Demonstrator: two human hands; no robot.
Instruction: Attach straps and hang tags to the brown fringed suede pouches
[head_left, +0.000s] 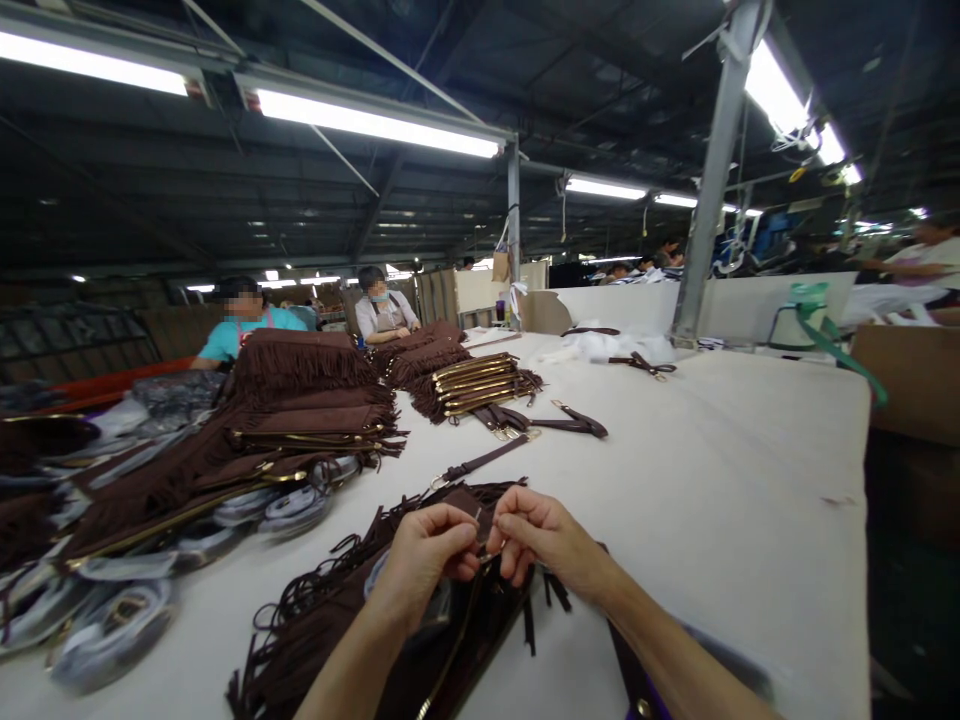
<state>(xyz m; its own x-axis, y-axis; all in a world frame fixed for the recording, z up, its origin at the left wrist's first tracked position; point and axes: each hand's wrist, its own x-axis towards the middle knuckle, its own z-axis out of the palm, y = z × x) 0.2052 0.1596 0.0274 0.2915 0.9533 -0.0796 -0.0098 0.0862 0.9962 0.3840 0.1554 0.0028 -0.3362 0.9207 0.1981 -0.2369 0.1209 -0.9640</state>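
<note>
A dark brown fringed bag (322,620) with a gold zipper (450,655) lies on the table in front of me. Over its far end, my left hand (435,550) is closed in a pinch, with a thin pale sliver showing at the fingertips. Close beside it, my right hand (544,535) also has its thumb and fingers pressed together. What sits between the fingertips of both hands is too small to name. Behind them lies a brown strap (484,462) with a metal clasp.
Stacked fringed bags (307,400) and plastic-wrapped coiled straps (112,635) cover the left side. More bags with gold zippers (480,385) lie farther back on the white table (720,480). Two people sit across the table. A metal post (712,180) rises at its far edge.
</note>
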